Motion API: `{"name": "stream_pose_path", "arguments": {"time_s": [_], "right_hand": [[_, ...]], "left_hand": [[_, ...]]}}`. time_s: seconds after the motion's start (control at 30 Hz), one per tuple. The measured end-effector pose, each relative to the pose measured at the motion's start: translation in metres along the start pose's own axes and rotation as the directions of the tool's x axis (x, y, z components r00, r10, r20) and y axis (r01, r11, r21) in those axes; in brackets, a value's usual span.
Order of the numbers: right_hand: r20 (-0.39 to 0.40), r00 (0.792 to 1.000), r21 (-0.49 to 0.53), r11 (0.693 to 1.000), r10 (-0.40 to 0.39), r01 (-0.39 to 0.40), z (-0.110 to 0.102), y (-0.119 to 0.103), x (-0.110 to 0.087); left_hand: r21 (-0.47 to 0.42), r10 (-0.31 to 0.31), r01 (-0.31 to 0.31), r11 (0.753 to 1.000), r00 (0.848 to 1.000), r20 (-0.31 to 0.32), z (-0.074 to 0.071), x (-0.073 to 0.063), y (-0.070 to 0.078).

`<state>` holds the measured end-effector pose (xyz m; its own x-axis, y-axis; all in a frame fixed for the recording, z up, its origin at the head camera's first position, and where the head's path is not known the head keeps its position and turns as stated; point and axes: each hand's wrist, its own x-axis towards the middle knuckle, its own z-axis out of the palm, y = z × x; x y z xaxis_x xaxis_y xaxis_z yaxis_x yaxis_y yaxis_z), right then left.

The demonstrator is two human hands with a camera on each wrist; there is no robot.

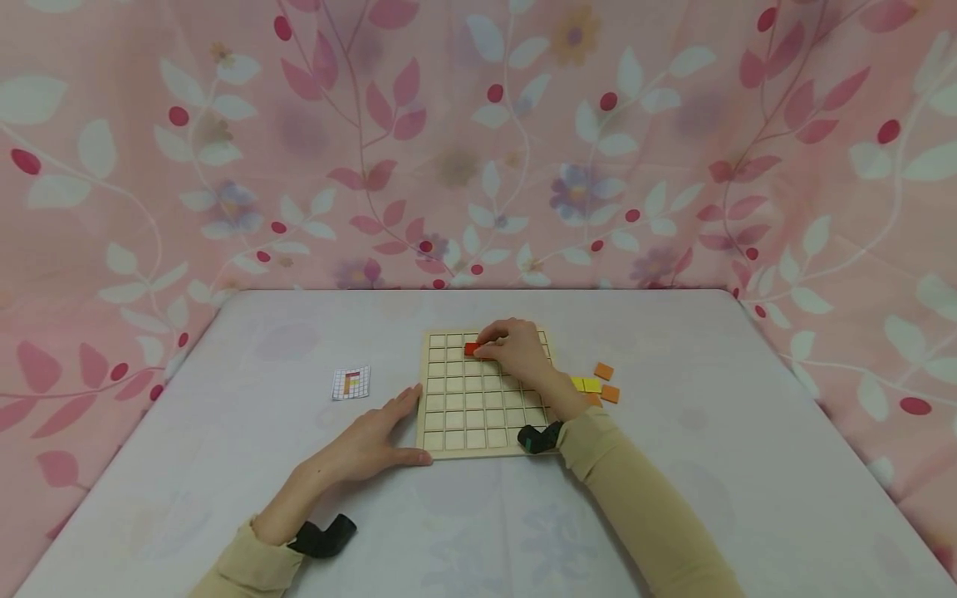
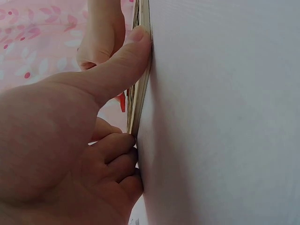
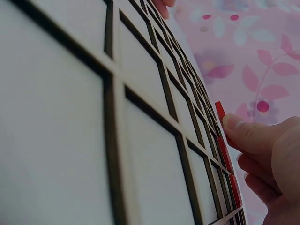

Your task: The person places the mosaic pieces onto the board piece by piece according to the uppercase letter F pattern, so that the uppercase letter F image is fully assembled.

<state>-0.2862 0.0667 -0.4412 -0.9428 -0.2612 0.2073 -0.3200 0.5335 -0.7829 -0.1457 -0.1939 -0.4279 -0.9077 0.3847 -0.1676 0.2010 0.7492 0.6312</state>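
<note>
My right hand [image 1: 517,353] is over the far part of a wooden grid board [image 1: 454,400], pinching a red square tile [image 3: 220,111] between thumb and fingers. In the right wrist view the tile stands tilted above the grid, and two more red tiles [image 3: 235,191] sit in squares beside it. My left hand [image 1: 371,442] rests at the board's near left corner. Its straight thumb touches the corner, while the other fingers, slightly bent, touch the left edge, as the left wrist view shows.
Left of the board lies a small printed grid card [image 1: 351,383] with a coloured pattern. Yellow tiles [image 1: 592,385] and several orange tiles [image 1: 610,394] lie right of the board, partly behind my right wrist. A pink floral cloth [image 1: 478,166] hangs behind the white-covered table [image 1: 478,531].
</note>
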Motion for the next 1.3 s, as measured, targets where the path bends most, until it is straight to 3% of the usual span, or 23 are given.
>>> {"name": "stream_pose_path", "arguments": {"time_s": [1.3], "right_hand": [[0.004, 0.997, -0.077, 0.994, -0.075, 0.075, 0.0041, 0.0024, -0.0056]], "left_hand": [[0.005, 0.002, -0.002, 1.000, 1.000, -0.001, 0.0001, 0.0006, 0.0002]]}}
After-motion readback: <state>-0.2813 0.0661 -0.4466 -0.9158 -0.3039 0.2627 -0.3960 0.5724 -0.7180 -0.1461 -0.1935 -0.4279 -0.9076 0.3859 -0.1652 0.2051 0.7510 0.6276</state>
